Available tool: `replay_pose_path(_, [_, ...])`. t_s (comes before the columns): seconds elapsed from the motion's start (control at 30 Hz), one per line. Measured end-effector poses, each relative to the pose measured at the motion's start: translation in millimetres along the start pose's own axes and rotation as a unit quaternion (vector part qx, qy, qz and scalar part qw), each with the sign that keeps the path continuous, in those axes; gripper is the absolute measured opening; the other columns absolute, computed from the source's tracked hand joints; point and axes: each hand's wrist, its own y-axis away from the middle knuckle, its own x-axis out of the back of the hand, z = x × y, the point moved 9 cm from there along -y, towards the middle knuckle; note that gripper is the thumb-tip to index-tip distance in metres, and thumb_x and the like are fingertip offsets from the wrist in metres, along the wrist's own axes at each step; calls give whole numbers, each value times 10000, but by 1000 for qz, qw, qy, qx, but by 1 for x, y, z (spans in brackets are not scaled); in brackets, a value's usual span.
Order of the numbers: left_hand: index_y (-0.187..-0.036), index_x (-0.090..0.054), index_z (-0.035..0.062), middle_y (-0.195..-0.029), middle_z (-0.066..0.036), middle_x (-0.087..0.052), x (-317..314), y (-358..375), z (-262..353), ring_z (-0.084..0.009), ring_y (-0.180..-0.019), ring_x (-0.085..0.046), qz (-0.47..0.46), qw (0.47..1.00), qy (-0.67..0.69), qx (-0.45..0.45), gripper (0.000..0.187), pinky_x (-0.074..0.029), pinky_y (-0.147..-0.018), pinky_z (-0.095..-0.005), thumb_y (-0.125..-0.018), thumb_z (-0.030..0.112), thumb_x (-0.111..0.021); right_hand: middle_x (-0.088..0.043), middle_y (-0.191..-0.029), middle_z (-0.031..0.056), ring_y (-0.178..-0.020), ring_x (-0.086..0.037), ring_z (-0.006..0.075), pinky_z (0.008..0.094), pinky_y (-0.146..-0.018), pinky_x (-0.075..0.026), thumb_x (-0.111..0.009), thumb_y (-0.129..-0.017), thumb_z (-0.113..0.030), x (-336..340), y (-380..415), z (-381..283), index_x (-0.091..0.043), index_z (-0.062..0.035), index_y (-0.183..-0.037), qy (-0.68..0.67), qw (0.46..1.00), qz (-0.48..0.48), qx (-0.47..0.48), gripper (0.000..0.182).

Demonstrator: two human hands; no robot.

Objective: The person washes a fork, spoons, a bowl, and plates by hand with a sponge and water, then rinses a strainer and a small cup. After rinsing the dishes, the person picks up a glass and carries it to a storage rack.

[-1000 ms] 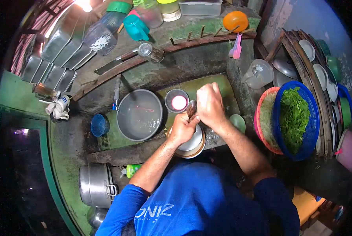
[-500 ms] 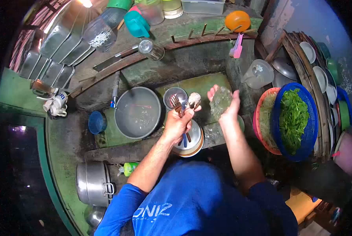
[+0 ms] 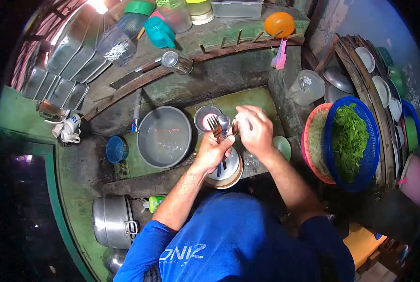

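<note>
Left hand (image 3: 213,151) is closed round a bunch of metal cutlery – a fork (image 3: 213,124) and a spoon (image 3: 223,121) w/ heads sticking up, a blue handle (image 3: 219,170) poking out below the fist. Right hand (image 3: 255,128) is cupped over the cutlery heads, fingers bent, pressed against them; what it grips isn't visible now. Half a sec ago the right hand was lifted off to the side, palm showing a greenish scrub pad; it has since come back down onto the cutlery, so the pad is hidden under the fingers. Left hand has barely shifted.

Both hands are above a stack of round metal-and-white plates (image 3: 229,173) on the green concrete sink ledge (image 3: 139,160). Just behind the hands sits a small round steel bowl (image 3: 205,118) w/ pinkish glow inside; left of that, a large grey round basin of water (image 3: 165,137). A small blue plastic cup (image 3: 115,149) lies further left. A pale green small bowl (image 3: 283,146) sits right beside the right wrist. Well to the right, a blue plastic basket of green leaves (image 3: 352,141) rests in an orange-red basket (image 3: 311,141). Clear plastic jug (image 3: 307,87) stands behind those
</note>
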Motion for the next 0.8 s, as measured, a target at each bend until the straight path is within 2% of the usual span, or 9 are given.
replay_pose_path(0.07, [-1044,-574,36,-657,36,-524,4,-3,0,-40,-492,-453,-3,1000,12,-7,151,-358,-429,-199,-899,71,-596,-607,-1048,199,-977,-601,322,386,-856,-476,-590,-793,-24,0,10,-33,-611,26,-1064,78,987,20,140,276])
replay_pose_path(0.13, [-1031,-589,37,-655,31,-531,8,-3,-10,-52,-473,-467,1,995,95,32,140,-351,-395,-199,-898,80,-600,-601,-1057,207,-974,-598,323,388,-879,-457,-575,-807,-30,-2,15,-32,-593,38,-1068,49,990,10,132,269])
replay_pose_path(0.2, [-1011,-613,39,-656,27,-540,10,-4,-7,-60,-459,-476,21,994,105,16,128,-345,-370,-199,-895,93,-607,-611,-1037,189,-928,-599,324,395,-820,-474,-604,-802,-68,17,12,8,-600,15,-1046,-40,989,124,-72,258])
replay_pose_path(0.23, [-1019,-614,43,-658,29,-540,6,-3,-1,-59,-461,-477,14,996,91,17,135,-347,-372,-197,-894,95,-608,-614,-1009,176,-913,-602,326,395,-826,-483,-634,-789,-78,27,9,14,-612,8,-1009,-9,988,136,-68,237])
replay_pose_path(0.37, [-1038,-605,45,-675,35,-545,0,-1,5,-42,-477,-461,18,1000,6,-9,146,-359,-404,-202,-897,82,-602,-588,-936,140,-891,-598,293,369,-771,-504,-665,-760,-54,4,15,-39,-629,-27,-939,-55,991,2,122,184])
replay_pose_path(0.47, [-1051,-592,35,-693,35,-547,-5,4,16,-29,-506,-446,19,996,-81,-37,154,-368,-444,-211,-901,70,-590,-526,-800,114,-804,-554,288,375,-679,-487,-660,-704,-29,7,3,-36,-579,-20,-858,47,985,21,165,174])
replay_pose_path(0.5, [-1037,-588,35,-674,37,-539,-5,4,15,-33,-504,-448,12,993,-112,-25,140,-367,-444,-212,-902,71,-586,-525,-787,110,-762,-542,291,379,-651,-470,-658,-682,-23,2,6,-46,-561,-17,-873,144,957,12,253,214])
replay_pose_path(0.73, [-908,-591,43,-557,41,-488,-1,6,8,-48,-466,-453,19,989,-146,-33,63,-357,-425,-237,-905,106,-590,-557,-759,147,-715,-572,293,366,-612,-486,-635,-741,-1,12,-2,-36,-597,7,-827,-7,989,26,147,95])
replay_pose_path(0.8, [-889,-584,44,-557,38,-497,4,8,9,-52,-465,-458,24,988,-147,-36,65,-355,-420,-241,-903,107,-594,-561,-762,149,-720,-574,299,370,-611,-487,-632,-740,2,6,1,-48,-598,16,-826,10,978,-3,209,93])
